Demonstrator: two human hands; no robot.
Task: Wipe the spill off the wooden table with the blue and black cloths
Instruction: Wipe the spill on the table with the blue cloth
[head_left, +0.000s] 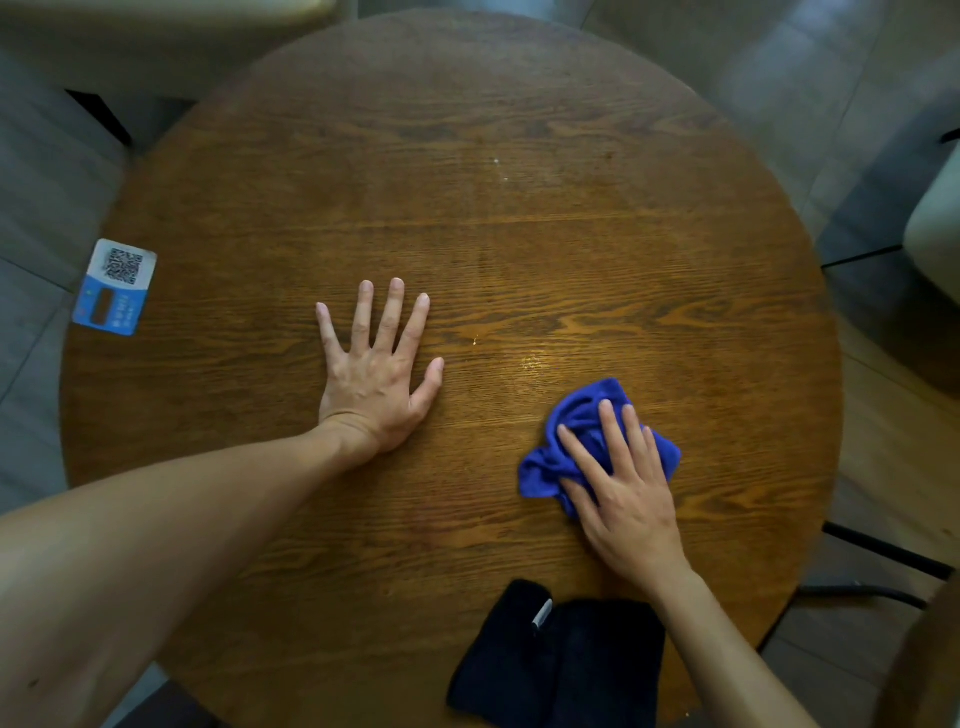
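Right hand (626, 499) flat, fingers spread, pressing crumpled blue cloth (582, 447) on round wooden worktop (467, 156); cloth partly hidden beneath palm. Faint wet sheen (535, 361) just beyond cloth. Left hand (376, 371) splayed flat, empty. Black cloth (561, 670) folded at near edge, cut off by frame; QR sticker (115, 287) at left rim

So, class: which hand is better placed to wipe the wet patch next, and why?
Right hand: it already presses the blue cloth just below the wet patch. Left hand lies flat, empty.
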